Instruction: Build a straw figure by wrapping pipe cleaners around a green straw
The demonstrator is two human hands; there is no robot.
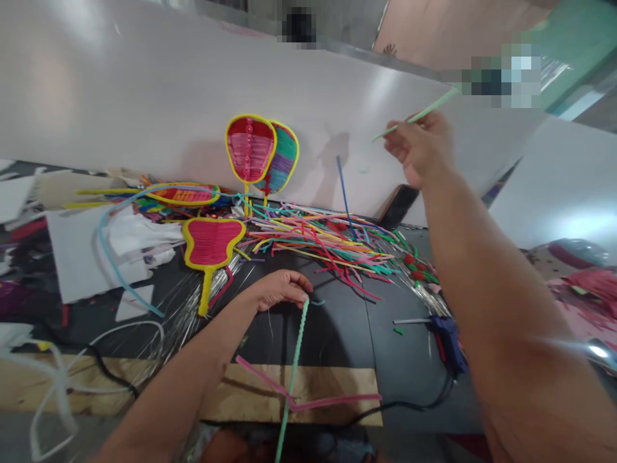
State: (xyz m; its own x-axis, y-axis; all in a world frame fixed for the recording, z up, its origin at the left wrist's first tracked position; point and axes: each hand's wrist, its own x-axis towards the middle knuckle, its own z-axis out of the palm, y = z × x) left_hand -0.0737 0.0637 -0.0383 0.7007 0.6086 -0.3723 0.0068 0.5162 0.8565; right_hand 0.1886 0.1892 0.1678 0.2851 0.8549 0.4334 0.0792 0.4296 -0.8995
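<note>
In the head view my left hand (pixel 285 290) pinches the upper end of a twisted light-green pipe cleaner (pixel 297 347), which hangs down toward me. A bent pink pipe cleaner (pixel 332 403) crosses it low down, its two arms spreading to the sides. My right hand (pixel 419 145) is raised high at the right, its fingers closed on a second light-green pipe cleaner (pixel 436 104), held at a slant. Below my left hand lies the dark table (pixel 347 334).
Several pipe cleaners (pixel 318 238) lie heaped at mid-table. Two fan-shaped pieces (pixel 250 151) lean on the white board (pixel 159 83); a pink-and-yellow fan (pixel 212 241) lies at left. A blue glue gun (pixel 448 344) rests at right, with a phone (pixel 399 204) behind.
</note>
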